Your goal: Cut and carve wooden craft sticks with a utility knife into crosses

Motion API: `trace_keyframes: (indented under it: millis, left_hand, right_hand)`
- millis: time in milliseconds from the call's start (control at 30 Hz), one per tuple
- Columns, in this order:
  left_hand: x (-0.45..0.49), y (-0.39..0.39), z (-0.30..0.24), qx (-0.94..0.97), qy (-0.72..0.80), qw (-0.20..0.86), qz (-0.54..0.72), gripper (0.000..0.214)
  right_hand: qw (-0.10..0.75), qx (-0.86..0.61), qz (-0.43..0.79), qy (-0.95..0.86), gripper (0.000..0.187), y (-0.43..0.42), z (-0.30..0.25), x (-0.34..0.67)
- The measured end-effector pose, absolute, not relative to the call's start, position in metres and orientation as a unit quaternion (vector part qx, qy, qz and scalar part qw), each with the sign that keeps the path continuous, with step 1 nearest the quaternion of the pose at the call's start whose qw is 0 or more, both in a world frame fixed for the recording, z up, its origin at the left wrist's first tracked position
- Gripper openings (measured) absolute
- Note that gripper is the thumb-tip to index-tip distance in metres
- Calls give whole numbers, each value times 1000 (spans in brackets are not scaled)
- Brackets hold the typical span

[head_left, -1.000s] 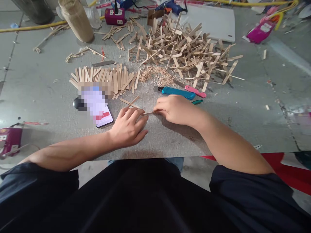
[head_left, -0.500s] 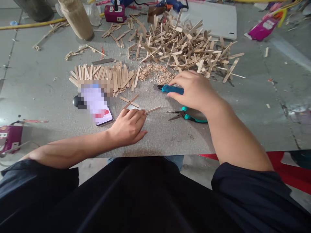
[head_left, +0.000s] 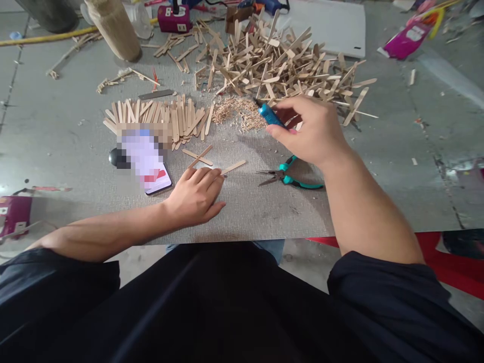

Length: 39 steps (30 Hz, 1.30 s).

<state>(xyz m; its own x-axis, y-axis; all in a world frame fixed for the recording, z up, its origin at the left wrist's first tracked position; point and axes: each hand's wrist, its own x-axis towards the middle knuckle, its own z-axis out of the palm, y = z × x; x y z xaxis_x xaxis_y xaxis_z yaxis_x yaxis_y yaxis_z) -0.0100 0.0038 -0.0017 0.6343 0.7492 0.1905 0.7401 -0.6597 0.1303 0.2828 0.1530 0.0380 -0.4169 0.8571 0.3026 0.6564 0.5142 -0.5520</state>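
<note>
My left hand [head_left: 196, 194] lies on the grey mat [head_left: 242, 212] with its fingers pressed on one end of a wooden stick [head_left: 232, 167], which juts out to the right. My right hand [head_left: 312, 132] is raised above the mat, closed round a blue utility knife [head_left: 269, 114] whose tip points up and left. Teal-handled pliers [head_left: 289, 176] lie on the mat under my right wrist. Two crossed sticks [head_left: 199, 157] rest just beyond my left hand.
A phone [head_left: 149, 164] lies left of my left hand. A row of sticks [head_left: 159, 118], wood shavings [head_left: 238, 112] and a big heap of sticks [head_left: 280, 65] lie farther back. A white board [head_left: 333, 27], a purple power strip [head_left: 174, 19] and a brown bottle [head_left: 113, 30] stand at the far edge.
My right hand left the stick, took hold of the blue knife by the shavings and lifted it off the mat. The pliers came into sight. My left hand stayed on the stick.
</note>
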Motion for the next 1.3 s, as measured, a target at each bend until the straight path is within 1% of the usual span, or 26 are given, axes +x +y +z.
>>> trace_keyframes:
  millis: [100, 233, 400, 500, 600, 667, 767, 833, 1000, 1167, 1300]
  left_hand:
    - [-10, 4, -2, 905, 409, 15, 115, 54]
    - [-10, 4, -1, 909, 399, -11, 119, 53]
    - [-10, 4, 0, 909, 401, -7, 113, 53]
    - [-10, 5, -1, 909, 400, -12, 113, 53]
    - [-10, 5, -2, 910, 396, -21, 122, 51]
    - [-10, 5, -2, 910, 394, -22, 127, 51]
    - [-10, 5, -2, 910, 395, -18, 124, 51]
    - [-10, 5, -1, 910, 398, -7, 115, 51]
    - [-10, 4, 0, 907, 407, 20, 106, 52]
    - [-10, 4, 0, 909, 403, 3, 111, 51]
    - [-9, 4, 0, 909, 400, -15, 114, 48]
  right_hand:
    - [378, -443, 279, -764, 35, 154, 37, 282]
    - [418, -412, 365, -723, 45, 154, 40, 277]
    - [413, -419, 447, -674, 60, 149, 51, 273]
    - [390, -431, 491, -649, 64, 146, 56, 271]
    - [395, -409, 516, -641, 58, 143, 57, 268]
    - [404, -390, 513, -649, 46, 142, 55, 266]
    - [419, -344, 519, -661, 22, 143, 49, 266]
    - [440, -313, 529, -654, 15, 145, 44, 267]
    - [474, -285, 561, -616, 11, 147, 43, 271]
    - [466, -268, 631, -559, 20, 146, 47, 275]
    - [468, -271, 626, -562, 22, 146, 49, 274]
